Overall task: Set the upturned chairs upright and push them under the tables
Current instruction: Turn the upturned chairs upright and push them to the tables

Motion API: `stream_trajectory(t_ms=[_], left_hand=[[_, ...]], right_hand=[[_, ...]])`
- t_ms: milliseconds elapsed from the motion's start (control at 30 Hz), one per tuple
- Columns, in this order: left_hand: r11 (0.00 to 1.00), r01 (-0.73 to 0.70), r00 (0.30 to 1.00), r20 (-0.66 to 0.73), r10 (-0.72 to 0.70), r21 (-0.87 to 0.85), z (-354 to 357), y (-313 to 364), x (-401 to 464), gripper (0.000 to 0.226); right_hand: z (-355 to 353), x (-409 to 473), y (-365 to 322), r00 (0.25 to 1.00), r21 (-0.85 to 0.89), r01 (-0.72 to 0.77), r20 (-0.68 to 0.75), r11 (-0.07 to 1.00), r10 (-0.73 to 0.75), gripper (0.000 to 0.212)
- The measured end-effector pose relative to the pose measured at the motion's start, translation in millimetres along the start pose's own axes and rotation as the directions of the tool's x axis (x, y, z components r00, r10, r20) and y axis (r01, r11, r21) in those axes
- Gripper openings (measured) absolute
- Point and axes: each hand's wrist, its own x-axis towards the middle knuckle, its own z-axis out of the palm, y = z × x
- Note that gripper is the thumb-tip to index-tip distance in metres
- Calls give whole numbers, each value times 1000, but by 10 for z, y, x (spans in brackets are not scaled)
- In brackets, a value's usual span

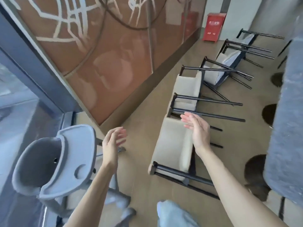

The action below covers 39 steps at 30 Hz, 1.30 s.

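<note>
Chairs: a row of cream-cushioned chairs with black metal frames is lying tipped on the tan floor, running from lower centre to upper right, legs pointing right toward the grey table [285, 128] along the right edge; likely tipped there for cleaning, a judgement only.
Nearest chair [173, 145]: lying at centre-right, none righted yet.
Right hand [197, 128]: hovering flat, fingers straight and together, holding nothing, just over the nearest chair's cushion; contact is not showing.
Left hand [113, 141]: hanging loosely spread, empty, at centre-left, apart from that chair, near the grey plastic high chair [54, 163] standing upright at lower left.
</note>
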Motion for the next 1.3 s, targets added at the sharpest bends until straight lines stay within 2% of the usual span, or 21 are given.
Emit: stream_trajectory(t_ms=[133,333,433,567,633,733,833,933,1000,1033,1133,1300], left_hand=[[999,17,997,75,-20,40,204,7,975,26],[996,-11,976,216,-7,85,739,178,2500,28],[988,-8,950,310,-39,151,1144,227,3027,26],[976,2,852,510,-116,218,1924,166,3479,24],[970,-5,773,616,-149,242,2334,61,3659,26],[957,-23,609,763,-216,289,2984,-172,3902,37],[953,-28,382,884,-268,301,3617,-521,4060,26],[933,21,162,919,-359,360,4092,-864,4092,34],[906,5,31,906,-422,422,4257,-992,4104,40],[901,-15,-17,901,-434,434,4305,-1035,4107,40],[880,-60,-83,876,-474,471,4313,-1072,4130,37],[848,-146,-167,832,-528,509,4117,-1075,4099,38]], right_hand=[[389,627,267,996,25,-16,-84,1000,18,34],[1004,1857,547,988,38,2,-152,999,3,24],[1055,2262,533,973,31,5,-229,999,2,25],[828,2543,565,913,22,4,-408,1000,5,26],[713,2623,628,866,11,-2,-500,1000,7,22],[564,2691,781,743,9,-7,-669,1000,11,28],[507,2769,963,574,2,-37,-818,999,23,29],[604,2919,1096,374,14,-54,-927,998,34,23],[771,3018,1175,224,76,-33,-971,997,81,32],[860,3048,1206,172,103,-25,-979,994,106,37],[1146,3000,1248,52,165,-10,-985,986,165,41],[1456,2666,1291,-147,183,39,-971,982,187,25]])
